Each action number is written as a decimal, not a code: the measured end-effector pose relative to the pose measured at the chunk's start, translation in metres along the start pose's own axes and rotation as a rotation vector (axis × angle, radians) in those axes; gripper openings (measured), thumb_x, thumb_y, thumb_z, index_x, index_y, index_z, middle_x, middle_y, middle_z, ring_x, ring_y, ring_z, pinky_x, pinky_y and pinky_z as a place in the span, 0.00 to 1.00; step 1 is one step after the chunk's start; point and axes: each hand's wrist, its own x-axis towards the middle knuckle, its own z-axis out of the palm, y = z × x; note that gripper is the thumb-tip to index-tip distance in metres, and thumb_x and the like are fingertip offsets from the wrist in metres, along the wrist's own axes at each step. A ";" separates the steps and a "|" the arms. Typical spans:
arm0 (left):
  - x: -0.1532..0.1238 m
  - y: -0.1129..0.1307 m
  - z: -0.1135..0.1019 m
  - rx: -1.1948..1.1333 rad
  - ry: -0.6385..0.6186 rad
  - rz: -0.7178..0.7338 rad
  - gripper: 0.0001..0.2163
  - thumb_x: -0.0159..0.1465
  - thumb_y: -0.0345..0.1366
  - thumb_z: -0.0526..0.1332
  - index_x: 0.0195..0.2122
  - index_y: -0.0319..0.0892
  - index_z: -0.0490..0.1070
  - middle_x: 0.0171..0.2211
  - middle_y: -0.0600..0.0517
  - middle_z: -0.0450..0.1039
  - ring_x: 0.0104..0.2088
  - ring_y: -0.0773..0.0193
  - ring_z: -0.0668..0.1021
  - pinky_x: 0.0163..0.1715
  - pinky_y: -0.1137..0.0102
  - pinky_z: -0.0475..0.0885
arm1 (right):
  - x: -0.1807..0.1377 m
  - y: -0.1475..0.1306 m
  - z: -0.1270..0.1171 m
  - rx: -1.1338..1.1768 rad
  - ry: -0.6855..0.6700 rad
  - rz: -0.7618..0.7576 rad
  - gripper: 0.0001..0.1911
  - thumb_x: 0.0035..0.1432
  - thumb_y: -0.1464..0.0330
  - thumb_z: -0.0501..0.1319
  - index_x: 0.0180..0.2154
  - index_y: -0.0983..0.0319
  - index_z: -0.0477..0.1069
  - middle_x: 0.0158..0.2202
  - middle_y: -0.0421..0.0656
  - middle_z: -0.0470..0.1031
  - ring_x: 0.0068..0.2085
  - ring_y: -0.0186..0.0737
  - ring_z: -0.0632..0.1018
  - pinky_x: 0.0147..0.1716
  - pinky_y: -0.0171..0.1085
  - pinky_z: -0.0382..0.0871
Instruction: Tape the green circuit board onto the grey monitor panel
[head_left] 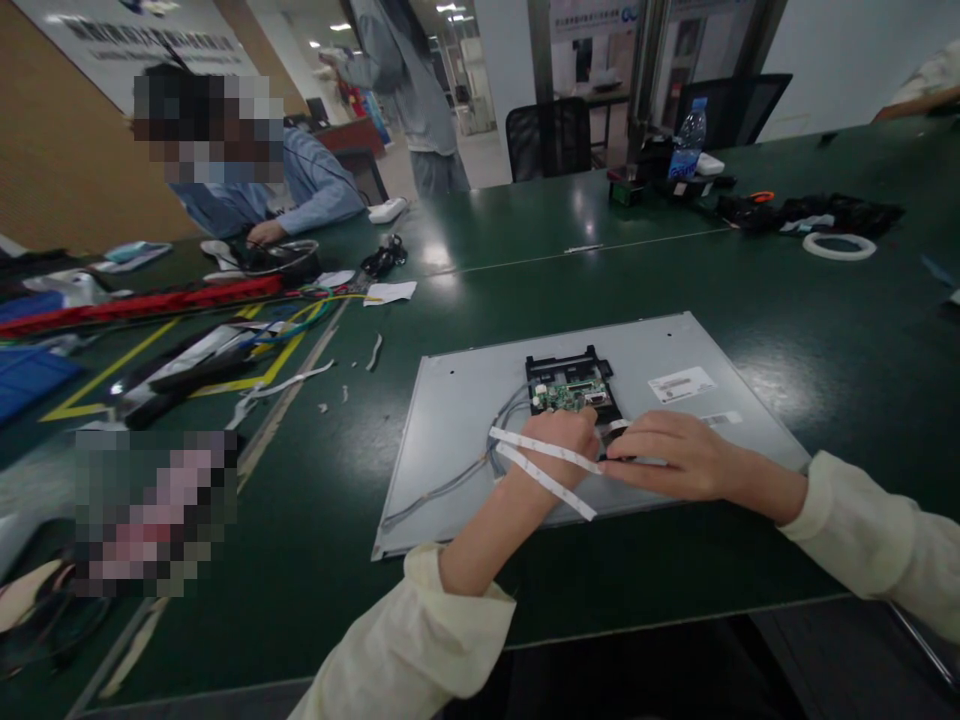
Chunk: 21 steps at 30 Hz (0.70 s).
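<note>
Co-worker's sleeve (315,190): resting far beyond and to the left of the hands, across the bench (315,560), well apart from the work.
Red strip (150,300): lying among loose wires far to the left of the hands and crowding that side.
Cable bundle (450,480): running over the grey panel (465,390) from its near left corner toward the left hand.
Tape strips (544,452): two white lengths are lying across the left wrist, their right ends reaching toward the right fingertips.
Left hand (562,435): resting knuckles-up with fingers curled under; whether they are pinching anything cannot be told.
Circuit board (574,393): sitting in a black frame on the panel, just beyond both hands.
Right hand (679,458): lying flat with fingers straight and together, tips pressing down just beside the left hand and gripping nothing.
Technique (judgement): pressing with the finger pads rather than the nails, and staying off the board's components, is likely serving best here.
White label (681,384): sitting just beyond the right hand.
Edges: the panel's near edge is passing beneath both forearms, near the bench front, where the loose sleeves could be catching it.
Open room: bare bench is lying to the right of the right hand and beyond the panel.
Tape roll (838,246): lying far beyond, to the right.
</note>
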 end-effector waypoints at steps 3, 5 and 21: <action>0.000 0.000 0.003 0.001 0.025 -0.017 0.09 0.61 0.33 0.51 0.37 0.41 0.69 0.28 0.46 0.75 0.31 0.51 0.79 0.28 0.64 0.71 | -0.005 0.002 -0.002 -0.012 0.075 0.034 0.10 0.59 0.76 0.58 0.41 0.59 0.72 0.38 0.42 0.76 0.39 0.35 0.74 0.36 0.37 0.70; 0.000 -0.001 0.006 -0.006 0.048 -0.009 0.09 0.62 0.35 0.51 0.37 0.41 0.69 0.29 0.46 0.75 0.31 0.52 0.79 0.28 0.64 0.71 | -0.008 0.007 -0.003 -0.037 0.101 0.105 0.11 0.58 0.75 0.60 0.43 0.57 0.72 0.39 0.42 0.76 0.39 0.37 0.74 0.38 0.38 0.69; 0.000 -0.001 0.008 0.036 0.088 0.019 0.09 0.62 0.34 0.51 0.37 0.41 0.70 0.29 0.47 0.75 0.31 0.54 0.79 0.29 0.65 0.71 | -0.016 0.072 0.015 -0.511 0.269 0.528 0.03 0.57 0.68 0.60 0.35 0.58 0.73 0.37 0.42 0.74 0.40 0.41 0.72 0.42 0.41 0.59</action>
